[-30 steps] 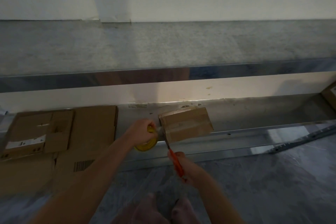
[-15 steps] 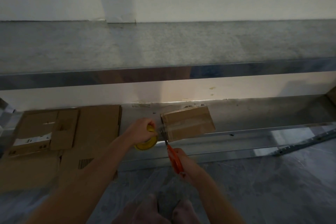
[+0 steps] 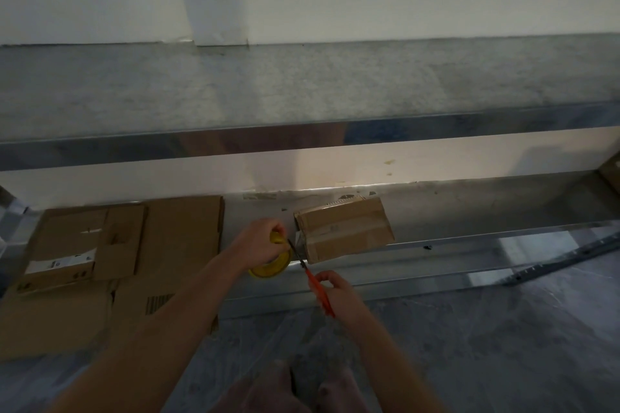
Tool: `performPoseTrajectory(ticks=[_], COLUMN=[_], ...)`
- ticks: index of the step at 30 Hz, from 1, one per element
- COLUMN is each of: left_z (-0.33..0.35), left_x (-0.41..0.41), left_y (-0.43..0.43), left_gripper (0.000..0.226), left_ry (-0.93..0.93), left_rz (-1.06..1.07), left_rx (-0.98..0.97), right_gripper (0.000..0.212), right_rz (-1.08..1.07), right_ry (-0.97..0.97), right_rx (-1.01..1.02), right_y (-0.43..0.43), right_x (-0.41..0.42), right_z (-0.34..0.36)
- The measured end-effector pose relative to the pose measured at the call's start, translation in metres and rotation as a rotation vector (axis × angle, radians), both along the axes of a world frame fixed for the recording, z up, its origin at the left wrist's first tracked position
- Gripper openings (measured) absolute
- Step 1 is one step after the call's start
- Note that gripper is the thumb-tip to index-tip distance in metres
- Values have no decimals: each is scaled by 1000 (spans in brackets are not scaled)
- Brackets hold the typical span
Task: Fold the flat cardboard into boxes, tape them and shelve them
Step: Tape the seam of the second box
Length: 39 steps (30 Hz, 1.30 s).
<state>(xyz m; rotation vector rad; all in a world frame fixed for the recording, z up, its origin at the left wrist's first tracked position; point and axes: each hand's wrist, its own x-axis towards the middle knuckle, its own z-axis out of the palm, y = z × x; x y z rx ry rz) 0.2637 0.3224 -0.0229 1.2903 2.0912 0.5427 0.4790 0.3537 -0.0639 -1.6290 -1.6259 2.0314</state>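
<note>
Across the top of the frame runs a pale wall, and beneath it the long grey upper shelf [image 3: 302, 84] spans the full width with its shiny metal front edge. Below that sits the lower shelf [image 3: 469, 208], and that's where the action is. The grey floor [image 3: 503, 329] fills the lower right. At the left, a stack of flat cardboard [image 3: 181, 238] lies spread over the lower shelf, its near edge hanging past the shelf front. At centre, the folded box [image 3: 345, 228] sits on the lower shelf, slightly skewed, with a strip of tape along its top. A sliver of another box [image 3: 612, 174] peeks in at the far right edge. Both bare forearms reach in from the bottom. The left hand [image 3: 261, 241], just left of the box, has its fingers curled round the yellow tape roll [image 3: 270, 266]. The right hand [image 3: 335, 292], lower and just right of it, grips the handles of the orange scissors [image 3: 317, 285], whose dark blades point up into the gap between roll and box, right at the box's left end. Whether the blades are parted is too fine to tell.
</note>
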Motion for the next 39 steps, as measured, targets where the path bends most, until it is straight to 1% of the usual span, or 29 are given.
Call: performPoseTrajectory(ticks=[3, 9, 11, 13, 15, 17, 19, 23, 27, 29, 31, 33, 35, 39], left_z=[0, 2, 3, 2, 0, -4, -4, -1, 5, 6, 5, 3, 2, 2], left_x=[0, -1, 0, 2, 5, 9, 11, 10, 5, 2, 2, 3, 4, 3], left_y=[0, 0, 0, 0, -1, -2, -3, -6, -6, -6, -7, -8, -8, -8], left_gripper=[17, 15, 16, 17, 18, 19, 19, 19, 21, 20, 20, 22, 22, 19], left_ry=[-2, 29, 28, 40, 53, 52, 47, 44, 29, 32, 29, 29, 32, 21], left_rz=[10, 51, 73, 67, 42, 29, 26, -6, 28, 31, 34, 36, 42, 51], left_rx=[4, -4, -4, 3, 7, 6, 5, 13, 18, 17, 9, -3, -13, -13], right_gripper=[17, 21, 16, 5, 21, 31, 34, 39, 33, 35, 37, 29, 22, 22], right_rz=[-25, -42, -56, -51, 18, 69, 97, 137, 90, 109, 82, 27, -21, -16], right_ry=[-21, 7, 16, 20, -4, -2, 3, -6, 30, 39, 79, 140, 152, 164], right_rx=[9, -14, -32, -64, -70, -106, -145, -141, -154, -163, -197, -242, -281, -270], right_y=[-3, -9, -8, -6, -5, -7, -9, -7, -2, -1, 0, 0, 0, 0], right_x=[-6, -12, -11, -8, -6, -6, -5, 1, 2, 3, 3, 1, -1, -1], right_z=[-2, -3, -3, -3, -1, 2, 2, 2, 0, -2, -4, -6, -7, -10])
